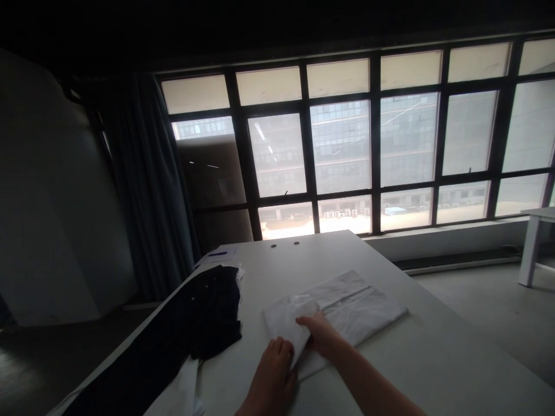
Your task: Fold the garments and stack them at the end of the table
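A white shirt [347, 300] lies partly folded on the white table, its body stretching away to the right. At its near left part, my left hand [275, 370] has its fingers closed on a folded edge of the cloth. My right hand [318, 332] grips the raised fold a little farther to the right, thumb on top and the other fingers tucked beneath. Between both hands the fabric stands slightly lifted off the layer below. The undersides of the fingers are hidden by cloth.
Dark garments [203, 318] lie along the table's left side, with a white cloth [180, 390] at their near end. A pen [217, 253] rests on paper at the far left corner. The table [321, 251] has two round cable holes near its far edge. Windows and a curtain [147, 173] stand behind.
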A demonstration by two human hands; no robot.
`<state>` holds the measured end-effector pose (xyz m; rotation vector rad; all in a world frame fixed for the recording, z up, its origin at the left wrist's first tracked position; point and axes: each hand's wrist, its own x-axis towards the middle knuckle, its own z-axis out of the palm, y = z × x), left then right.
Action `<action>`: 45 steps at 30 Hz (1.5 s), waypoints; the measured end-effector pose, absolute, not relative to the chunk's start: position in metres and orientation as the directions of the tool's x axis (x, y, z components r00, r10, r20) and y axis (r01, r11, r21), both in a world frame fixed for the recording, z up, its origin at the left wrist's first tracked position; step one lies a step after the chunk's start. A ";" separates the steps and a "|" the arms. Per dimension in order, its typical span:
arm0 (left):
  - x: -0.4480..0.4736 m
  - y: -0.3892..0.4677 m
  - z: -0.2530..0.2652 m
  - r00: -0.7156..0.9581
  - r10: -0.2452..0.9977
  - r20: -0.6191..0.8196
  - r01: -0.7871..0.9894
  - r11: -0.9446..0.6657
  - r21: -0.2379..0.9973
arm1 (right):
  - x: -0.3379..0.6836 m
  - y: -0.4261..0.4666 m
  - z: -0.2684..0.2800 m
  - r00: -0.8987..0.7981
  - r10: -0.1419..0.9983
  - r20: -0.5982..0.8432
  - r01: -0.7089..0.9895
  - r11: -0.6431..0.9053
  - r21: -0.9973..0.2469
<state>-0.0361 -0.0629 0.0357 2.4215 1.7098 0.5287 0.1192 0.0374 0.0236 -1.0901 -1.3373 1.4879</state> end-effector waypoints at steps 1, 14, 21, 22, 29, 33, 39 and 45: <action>-0.035 -0.065 0.031 0.302 0.929 0.216 0.887 -0.357 0.294 | 0.124 0.036 0.024 -0.286 0.956 -0.061 -0.031 -0.073 -0.997; -0.040 -0.066 0.025 0.458 0.868 0.191 0.837 -0.493 0.237 | 0.179 0.053 0.037 -0.332 0.931 0.152 0.312 0.261 -0.914; -0.058 -0.055 0.011 0.522 0.851 0.062 0.826 -0.522 0.213 | 0.182 0.053 0.032 -0.420 0.895 0.153 0.394 0.331 -0.858; -0.058 -0.055 0.011 0.530 0.846 0.060 0.821 -0.530 0.210 | 0.183 0.053 0.034 -0.430 0.890 0.152 0.398 0.339 -0.853; -0.059 -0.057 0.013 0.554 0.832 0.024 0.809 -0.544 0.223 | 0.194 0.050 0.035 -0.442 0.896 0.027 0.494 0.269 -0.827; -0.058 -0.059 0.021 0.573 0.819 0.029 0.798 -0.566 0.206 | 0.199 0.054 0.035 -0.458 0.872 -0.175 0.549 0.122 -0.827; -0.051 -0.068 0.039 0.610 0.783 0.121 0.769 -0.622 0.148 | 0.211 0.062 0.041 -0.494 0.835 -0.241 0.536 0.074 -0.841; -0.045 -0.067 0.031 0.654 0.755 0.043 0.734 -0.648 0.204 | 0.209 0.059 0.032 -0.457 0.815 -0.355 0.641 0.025 -0.767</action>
